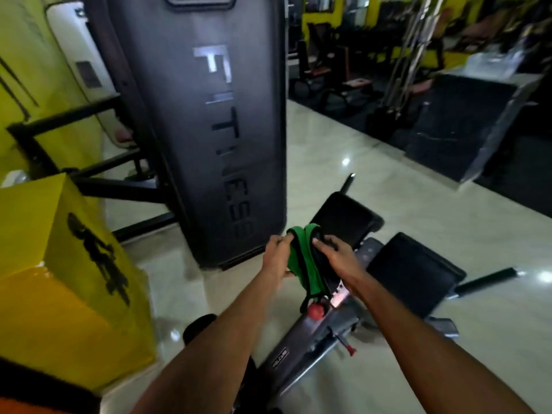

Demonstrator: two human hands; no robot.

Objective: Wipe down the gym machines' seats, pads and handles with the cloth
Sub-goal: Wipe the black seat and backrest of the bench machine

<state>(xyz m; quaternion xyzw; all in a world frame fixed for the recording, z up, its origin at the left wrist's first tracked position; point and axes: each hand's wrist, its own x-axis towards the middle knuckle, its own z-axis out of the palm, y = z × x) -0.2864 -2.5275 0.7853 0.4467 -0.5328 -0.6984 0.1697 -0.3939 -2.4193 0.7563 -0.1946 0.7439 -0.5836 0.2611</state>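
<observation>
Both hands are out in front with the green cloth (311,271) bunched between them, held over the machine's grey frame (301,339). The left hand (277,256) pinches the cloth's left fold, fingers curled on its edge. The right hand (336,252) grips the dark-lined right side. One black pad (343,222) lies just behind the cloth, a second pad (413,274) to its right. A red knob (316,312) sits under the cloth's hanging end.
</observation>
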